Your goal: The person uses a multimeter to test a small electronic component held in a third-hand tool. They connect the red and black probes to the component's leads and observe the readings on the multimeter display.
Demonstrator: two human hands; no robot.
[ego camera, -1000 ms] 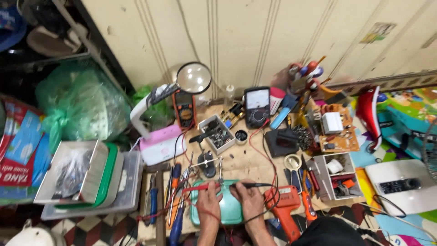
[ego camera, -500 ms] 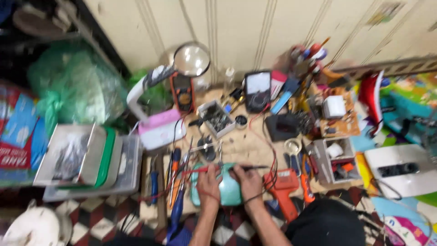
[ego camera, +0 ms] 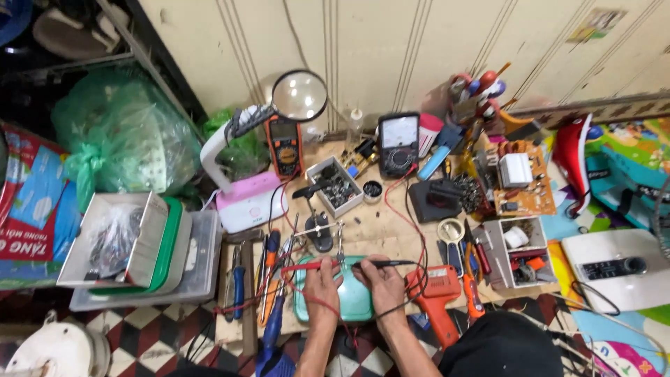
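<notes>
The left hand is closed around a red meter probe, and the right hand is closed around a black probe. Both rest on a pale green plastic casing that lies flat at the near edge of the wooden workbench, between a row of screwdrivers on the left and an orange soldering gun on the right. Red and black leads loop back across the bench to the analog meter against the wall. The risk seems to lie in those leads: they trail over a small clip stand and loose parts, so a tug could snag them and jerk a probe tip off its spot. The casing sits near the bench edge and could slide under pressure.
</notes>
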